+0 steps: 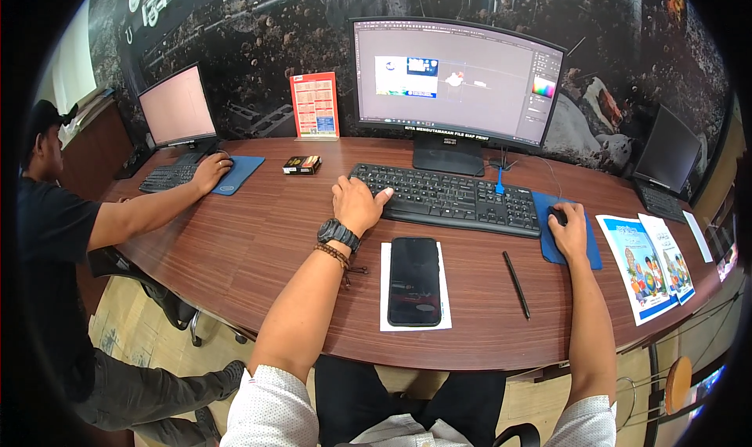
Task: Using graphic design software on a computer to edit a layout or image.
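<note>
head view: woodgrain desk (pixel 243 251), flat glossy phone (pixel 415 282). at the phone's eleven o'clock, the left hand (pixel 358 204), loosely open, rests on a long black keyboard's (pixel 458 200) left end; at two, the right hand (pixel 571 229) grips a rounded dark mouse (pixel 557 214) on a blue mat (pixel 551 247).

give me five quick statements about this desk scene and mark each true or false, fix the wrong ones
1. The right hand is on a black mouse. True.
2. The left hand holds a cup. False: it is at the left end of the keyboard, with no cup in it.
3. The mouse under the right hand sits on a red cloth. False: it sits on a blue mouse pad.
4. The phone lies on a white sheet. True.
5. The red-bordered card stands to the left of the large monitor. True.
</note>
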The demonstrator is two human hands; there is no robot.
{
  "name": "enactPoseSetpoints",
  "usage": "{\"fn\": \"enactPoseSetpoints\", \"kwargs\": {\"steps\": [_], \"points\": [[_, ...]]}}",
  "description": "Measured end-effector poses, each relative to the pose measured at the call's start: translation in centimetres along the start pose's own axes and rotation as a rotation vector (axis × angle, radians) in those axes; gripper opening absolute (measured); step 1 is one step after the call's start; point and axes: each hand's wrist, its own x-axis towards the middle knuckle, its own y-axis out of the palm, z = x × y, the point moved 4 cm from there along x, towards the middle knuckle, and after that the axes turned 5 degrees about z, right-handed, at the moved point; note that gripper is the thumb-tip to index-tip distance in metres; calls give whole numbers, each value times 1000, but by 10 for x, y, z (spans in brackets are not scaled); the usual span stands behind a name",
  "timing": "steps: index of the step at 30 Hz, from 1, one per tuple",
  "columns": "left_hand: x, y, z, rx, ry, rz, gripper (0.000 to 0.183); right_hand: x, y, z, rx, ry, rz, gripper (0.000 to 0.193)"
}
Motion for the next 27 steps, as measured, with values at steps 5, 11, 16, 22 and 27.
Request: {"fn": "enactPoseSetpoints", "kwargs": {"steps": [5,11,16,22,27], "points": [[-2,-7,-3,-2,-27,29,73,0,0,-3,-10,-1,2,29],[-2,-8,-3,-4,-3,-4,68,-1,-1,2,-4,-21,-17,28],[-2,-7,-4,-13,3,-5,68,-1,0,-1,-10,-3,0,31],[-1,0,-1,-31,2,-45,76,0,1,2,37,-28,63,34],[-1,2,2,-43,20,-60,77,0,2,2,24,-34,73,34]]}}
